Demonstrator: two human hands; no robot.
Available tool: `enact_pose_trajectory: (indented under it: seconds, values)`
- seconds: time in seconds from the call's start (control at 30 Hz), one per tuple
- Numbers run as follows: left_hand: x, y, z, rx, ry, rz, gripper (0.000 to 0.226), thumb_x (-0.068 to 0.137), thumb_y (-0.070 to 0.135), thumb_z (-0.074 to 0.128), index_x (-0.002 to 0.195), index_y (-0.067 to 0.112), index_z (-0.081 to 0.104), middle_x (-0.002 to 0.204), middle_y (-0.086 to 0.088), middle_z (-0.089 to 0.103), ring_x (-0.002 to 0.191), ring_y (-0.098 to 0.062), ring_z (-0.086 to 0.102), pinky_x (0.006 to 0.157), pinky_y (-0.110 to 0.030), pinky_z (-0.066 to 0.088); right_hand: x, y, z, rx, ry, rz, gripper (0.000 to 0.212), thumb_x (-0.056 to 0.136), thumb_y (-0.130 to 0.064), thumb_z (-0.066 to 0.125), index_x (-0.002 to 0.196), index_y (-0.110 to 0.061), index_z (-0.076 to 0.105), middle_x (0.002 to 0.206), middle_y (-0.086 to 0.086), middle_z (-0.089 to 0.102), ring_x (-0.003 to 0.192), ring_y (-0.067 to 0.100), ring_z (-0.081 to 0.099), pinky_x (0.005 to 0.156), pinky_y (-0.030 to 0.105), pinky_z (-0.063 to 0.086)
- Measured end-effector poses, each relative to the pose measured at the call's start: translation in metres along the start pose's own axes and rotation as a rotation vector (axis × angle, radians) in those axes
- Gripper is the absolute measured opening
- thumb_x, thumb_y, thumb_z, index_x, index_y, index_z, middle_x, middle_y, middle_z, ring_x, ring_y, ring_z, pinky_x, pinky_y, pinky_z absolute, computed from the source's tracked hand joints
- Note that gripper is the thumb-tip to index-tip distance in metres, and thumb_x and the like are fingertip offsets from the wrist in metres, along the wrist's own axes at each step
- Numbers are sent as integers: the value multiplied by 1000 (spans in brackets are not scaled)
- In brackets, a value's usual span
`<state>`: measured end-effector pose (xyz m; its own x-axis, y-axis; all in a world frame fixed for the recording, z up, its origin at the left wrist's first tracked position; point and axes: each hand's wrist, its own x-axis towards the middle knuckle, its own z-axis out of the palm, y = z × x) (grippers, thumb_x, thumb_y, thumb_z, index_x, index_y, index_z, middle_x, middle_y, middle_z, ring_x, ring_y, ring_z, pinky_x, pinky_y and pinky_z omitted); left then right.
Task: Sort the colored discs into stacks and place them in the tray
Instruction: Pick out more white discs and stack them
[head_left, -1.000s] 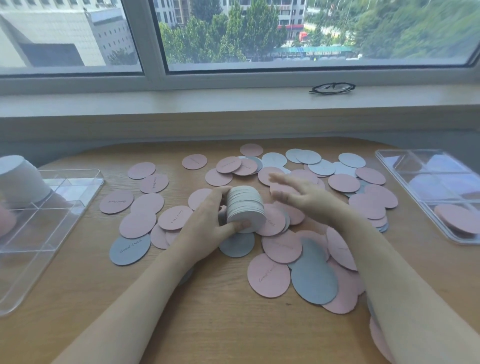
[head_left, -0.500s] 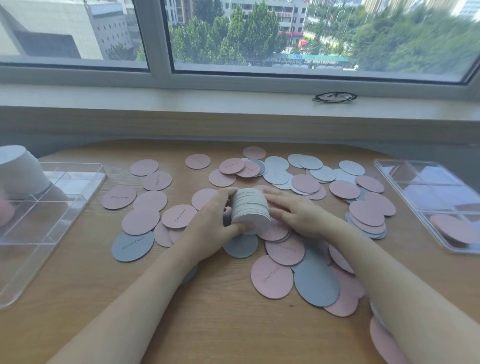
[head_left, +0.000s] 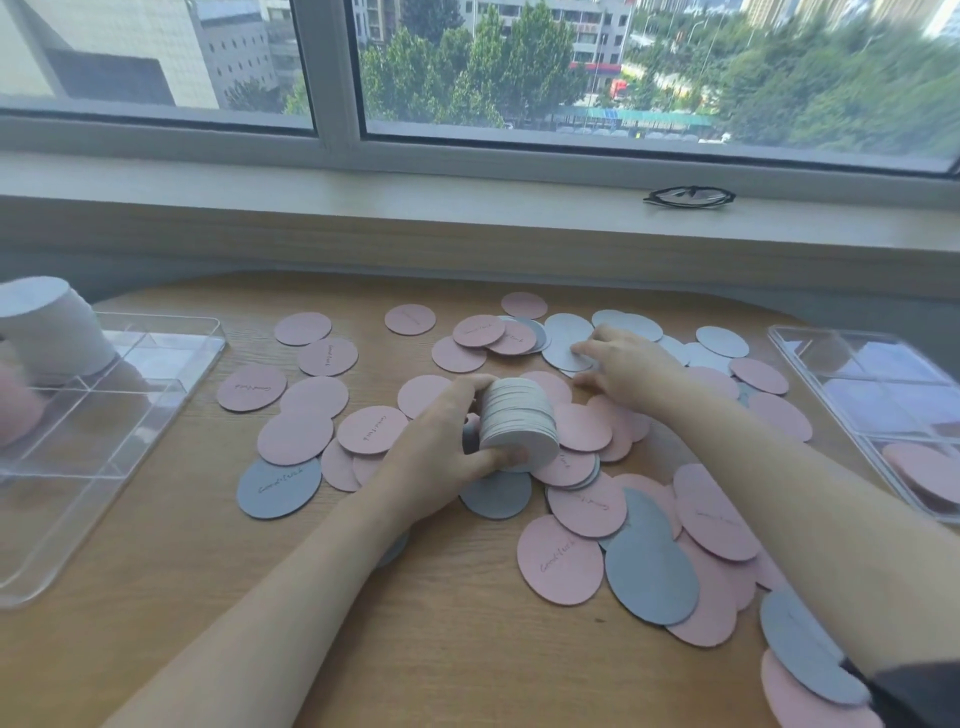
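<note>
Pink and grey-blue paper discs lie scattered over the wooden table (head_left: 363, 649). My left hand (head_left: 441, 457) grips a thick stack of pale grey discs (head_left: 517, 423), held on edge above the pile at the middle. My right hand (head_left: 623, 369) reaches to the far side and its fingertips touch a pale grey disc (head_left: 566, 343) lying flat there. A clear divided tray (head_left: 104, 415) at the left holds a tall stack of grey discs (head_left: 52, 332) and some pink ones. Another clear tray (head_left: 872, 395) at the right holds a pink stack (head_left: 924, 473).
A window sill runs along the table's far edge, with a pair of black glasses (head_left: 688, 197) on it. Large pink and grey discs overlap near the front right under my right forearm. Bare wood shows at the front left.
My right hand left the stack and moved away to the far grey discs. My left hand kept hold of the stack in about the same spot.
</note>
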<state>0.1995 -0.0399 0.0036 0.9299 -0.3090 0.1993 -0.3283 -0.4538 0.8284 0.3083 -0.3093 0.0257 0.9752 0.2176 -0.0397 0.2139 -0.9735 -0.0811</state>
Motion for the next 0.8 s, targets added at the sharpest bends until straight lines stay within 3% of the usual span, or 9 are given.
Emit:
enact_pose_trajectory:
  seconds: [0.1, 0.2, 0.3, 0.37, 0.5, 0.67, 0.73, 0.8]
  values:
    - [1, 0, 0, -9, -4, -1, 70, 71, 59, 74, 131, 38, 46, 118, 19, 60, 109, -2, 57, 94, -39, 52, -1, -2, 0, -186, 5, -81, 41, 102, -43, 45, 127, -13, 56, 125, 9, 51, 117, 30, 52, 87, 39, 45]
    - [0, 0, 0, -9, -4, 1, 68, 73, 54, 77, 131, 36, 47, 118, 20, 59, 108, -1, 57, 94, -38, 52, -7, -8, -1, -383, 39, -144, 36, 106, -37, 36, 123, -10, 54, 121, 10, 54, 107, 32, 59, 70, 34, 36]
    - [0, 1, 0, -3, 1, 7, 66, 74, 49, 78, 131, 35, 48, 117, 21, 58, 106, 1, 57, 94, -36, 52, -9, -13, 2, -400, 93, -128, 24, 103, -14, 37, 118, -8, 54, 116, 11, 57, 99, 34, 61, 65, 35, 33]
    - [0, 1, 0, -3, 3, 6, 68, 72, 53, 77, 130, 36, 47, 117, 22, 58, 107, 2, 56, 94, -36, 51, -9, -15, 0, -289, 115, -74, 24, 95, -4, 40, 113, -8, 55, 111, 11, 59, 94, 35, 61, 63, 36, 34]
    - [0, -2, 0, 6, 8, 14, 65, 74, 51, 79, 129, 40, 47, 117, 25, 57, 111, 2, 55, 95, -34, 50, -19, -13, -9, -33, 266, 17, 12, 89, -5, 48, 96, -9, 57, 89, 14, 62, 82, 38, 58, 62, 37, 41]
    - [2, -4, 1, 7, 14, 21, 64, 76, 45, 82, 129, 39, 47, 116, 27, 56, 111, 3, 54, 94, -29, 50, -46, -18, -19, 384, 515, 29, 11, 84, -4, 55, 85, -11, 63, 73, 6, 61, 70, 26, 51, 58, 27, 33]
    - [2, -4, 1, 4, 14, 24, 62, 77, 41, 83, 128, 39, 47, 116, 27, 56, 111, 2, 54, 93, -27, 50, -55, -25, -19, 517, 513, 15, 9, 83, -4, 57, 83, -11, 63, 77, 6, 66, 73, 25, 60, 62, 21, 44]
    - [2, -4, 1, -5, 11, 30, 62, 77, 38, 83, 128, 38, 48, 115, 28, 56, 112, 0, 55, 92, -27, 50, -62, -34, -16, 710, 445, 39, 9, 85, -5, 59, 86, -11, 65, 83, 4, 72, 77, 20, 69, 72, 30, 55]
